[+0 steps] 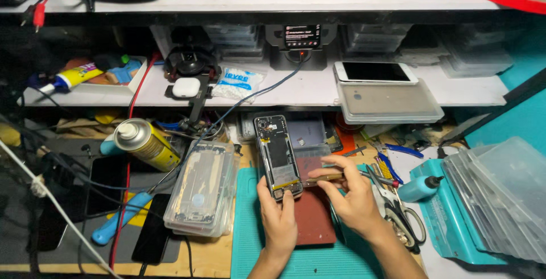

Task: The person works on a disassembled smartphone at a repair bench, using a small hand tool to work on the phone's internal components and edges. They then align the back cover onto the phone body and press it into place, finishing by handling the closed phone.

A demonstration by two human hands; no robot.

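My left hand grips the lower end of an opened phone with its back cover off, held upright over a teal work mat. Its dark inner parts face me. My right hand pinches a thin metal tool whose tip touches the phone's lower right edge. A dark red pad lies on the mat under both hands.
A stack of clear phone cases sits left of the mat, beside a yellow spray can. Scissors, tweezers and a teal squeeze bottle lie to the right. Clear plastic trays stand at far right. A white phone rests on the shelf.
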